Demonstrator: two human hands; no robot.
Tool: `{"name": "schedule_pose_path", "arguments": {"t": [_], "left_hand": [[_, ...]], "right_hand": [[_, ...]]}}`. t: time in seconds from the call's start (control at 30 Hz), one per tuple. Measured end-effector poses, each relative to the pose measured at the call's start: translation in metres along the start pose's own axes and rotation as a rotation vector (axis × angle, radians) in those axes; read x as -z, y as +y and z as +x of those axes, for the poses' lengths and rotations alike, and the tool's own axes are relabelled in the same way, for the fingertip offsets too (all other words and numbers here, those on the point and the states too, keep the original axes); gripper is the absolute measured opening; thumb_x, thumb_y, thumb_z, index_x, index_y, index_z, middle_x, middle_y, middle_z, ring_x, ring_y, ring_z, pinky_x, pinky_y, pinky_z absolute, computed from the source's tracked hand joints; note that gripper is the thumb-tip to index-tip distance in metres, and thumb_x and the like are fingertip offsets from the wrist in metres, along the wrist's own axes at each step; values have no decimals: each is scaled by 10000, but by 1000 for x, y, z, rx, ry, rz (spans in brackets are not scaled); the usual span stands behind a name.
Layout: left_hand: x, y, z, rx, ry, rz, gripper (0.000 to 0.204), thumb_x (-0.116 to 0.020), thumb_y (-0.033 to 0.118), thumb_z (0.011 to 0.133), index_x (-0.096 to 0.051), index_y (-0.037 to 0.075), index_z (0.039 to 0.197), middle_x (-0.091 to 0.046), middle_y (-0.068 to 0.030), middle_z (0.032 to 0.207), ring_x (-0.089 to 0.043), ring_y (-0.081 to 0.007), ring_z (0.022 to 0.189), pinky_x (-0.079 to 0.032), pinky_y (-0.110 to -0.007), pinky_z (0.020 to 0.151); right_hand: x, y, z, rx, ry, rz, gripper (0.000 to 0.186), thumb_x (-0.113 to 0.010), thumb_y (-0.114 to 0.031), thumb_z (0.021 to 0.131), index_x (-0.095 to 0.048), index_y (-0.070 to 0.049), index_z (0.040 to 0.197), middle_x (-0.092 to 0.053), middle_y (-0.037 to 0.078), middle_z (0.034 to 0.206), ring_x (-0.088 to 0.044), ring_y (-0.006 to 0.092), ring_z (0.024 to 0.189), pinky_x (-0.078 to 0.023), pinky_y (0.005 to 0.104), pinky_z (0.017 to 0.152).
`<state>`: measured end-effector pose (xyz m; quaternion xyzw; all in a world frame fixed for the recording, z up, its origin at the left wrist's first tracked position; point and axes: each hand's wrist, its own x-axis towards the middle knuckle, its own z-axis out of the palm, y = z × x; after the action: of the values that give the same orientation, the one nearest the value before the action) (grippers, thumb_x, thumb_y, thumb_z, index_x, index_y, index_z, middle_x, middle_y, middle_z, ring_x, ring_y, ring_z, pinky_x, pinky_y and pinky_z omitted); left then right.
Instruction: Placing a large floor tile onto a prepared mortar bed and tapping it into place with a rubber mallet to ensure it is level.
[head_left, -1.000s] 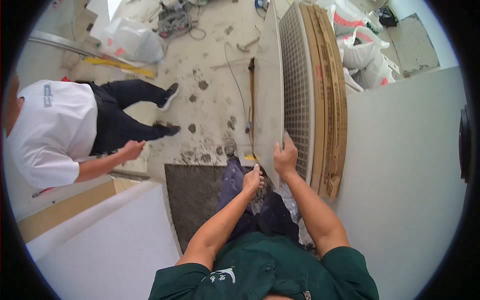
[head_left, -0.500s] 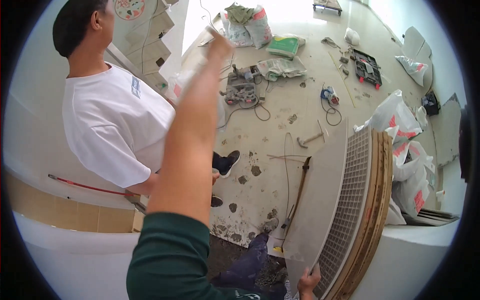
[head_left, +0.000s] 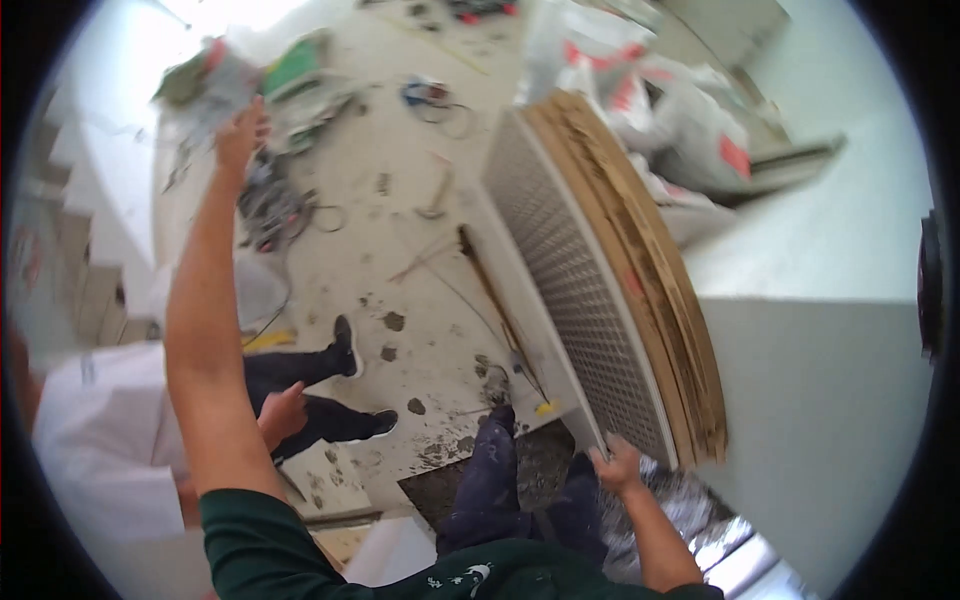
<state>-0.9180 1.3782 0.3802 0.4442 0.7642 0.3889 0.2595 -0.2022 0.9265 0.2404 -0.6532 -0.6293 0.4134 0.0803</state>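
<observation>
- The pale slab [head_left: 548,345] stood on edge just right of the frame's centre, tilted, its lower end near the lower centre.
- The right hand [head_left: 618,467], right of the lower centre, was closed around the slab's near edge.
- Behind the slab stood a grid-patterned panel [head_left: 590,320], then brown packs [head_left: 655,260] on edge; whether slab and panel touched at the base could not be told.
- As far as could be judged, the handling was at an early stage: the slab was gripped but not laid flat, and the panel and packs stood unheld.
- The left hand [head_left: 240,135] was raised at the upper left, well apart from the slab; nothing showed in it, and blur hid how far its fingers were spread.
- A dark, rough patch [head_left: 545,455] at the lower centre lay uncovered where visible, so that part of the floor [head_left: 360,180] looked unfinished.
- A co-worker's hand [head_left: 285,413], left of centre, was off the slab.
- Farther up lay a hammer [head_left: 435,195] and, at the upper right, white bags [head_left: 690,130].
</observation>
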Motion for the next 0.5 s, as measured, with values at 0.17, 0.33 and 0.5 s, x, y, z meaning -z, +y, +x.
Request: {"name": "schedule_pose_path", "arguments": {"t": [0.17,0.33,0.5], "left_hand": [[-280,-18,-81,59,-356,-402,748,-384,688,1040,-612,46,1348,-682,-114,1249,-607,-216,1107,-458,-369,997],[-313,-41,-63,110,-257,-847,830,-219,712,1050,-546,44,1419,-666,-137,1205,-581,-269,1153,-412,-422,1087],[-322,-72,-41,244,-347,-789,1061,-58,799,981,-677,-35,1195,-702,-191,1103,-613,-336,1103,-450,-454,1066]], "right_hand": [[-14,5,-12,-174,-44,317,469,-710,-307,900,-684,-35,1282,-705,215,1231,-676,358,1157,-521,410,991],[-90,98,-55,-627,-256,600,616,-597,-521,1019,-645,-10,1360,-687,139,1292,-610,236,1228,-447,378,1071],[-124,134,-55,-1194,-381,1087,724,-668,-590,958,-672,70,1254,-674,203,1288,-670,283,1121,-530,438,911]]}}
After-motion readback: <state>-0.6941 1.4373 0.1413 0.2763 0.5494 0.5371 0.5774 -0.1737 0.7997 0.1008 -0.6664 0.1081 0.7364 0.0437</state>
